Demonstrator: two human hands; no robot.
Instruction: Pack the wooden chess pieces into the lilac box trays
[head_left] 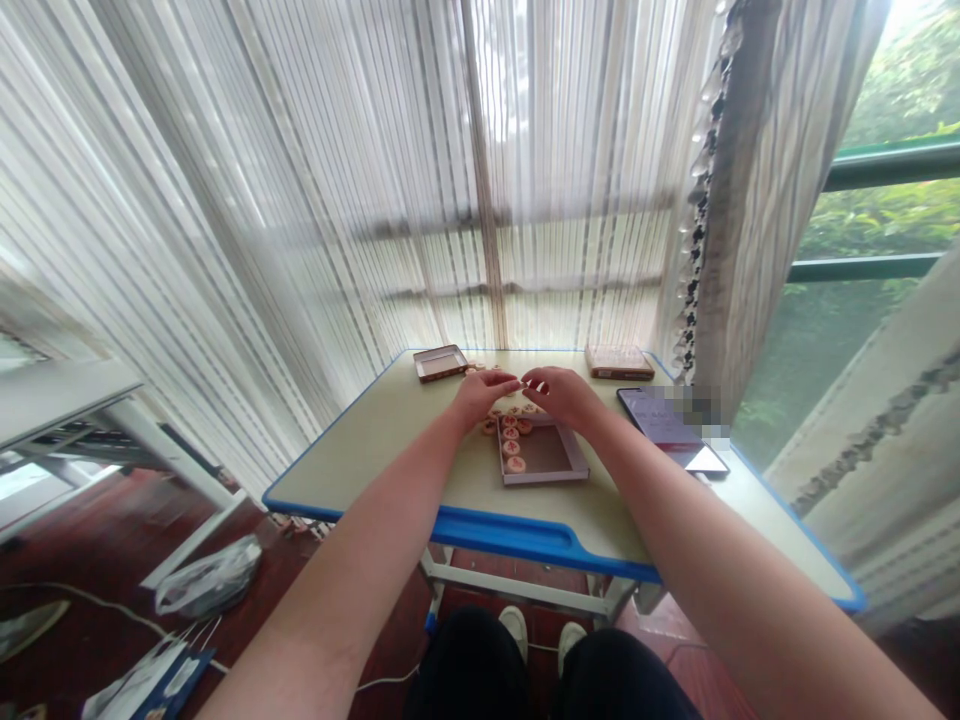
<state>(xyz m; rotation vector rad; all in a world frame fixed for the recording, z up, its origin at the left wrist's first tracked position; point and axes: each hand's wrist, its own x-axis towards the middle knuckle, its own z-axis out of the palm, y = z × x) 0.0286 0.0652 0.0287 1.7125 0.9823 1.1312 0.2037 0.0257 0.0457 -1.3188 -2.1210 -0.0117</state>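
My left hand (pixel 484 393) and my right hand (pixel 559 393) meet fingertip to fingertip over the far side of the table. The fingers of both are bent into a pinch. A small pale thing shows between the fingertips, too small to make out. Below them is a shallow open box (pixel 582 462) with round Chinese chess pieces (pixel 512 448) lined up along its left wall, red characters upward. More chess pieces (pixel 489 427) lie around the box's far left corner, and others are partly hidden behind my hands.
A box lid (pixel 420 376) lies at the back left, a closed brown box (pixel 619 362) at the back right. A phone (pixel 660 420) rests on the right side. The table (pixel 360 450) has a blue edge; curtains hang behind it. Bags (pixel 210 575) lie on the floor at left.
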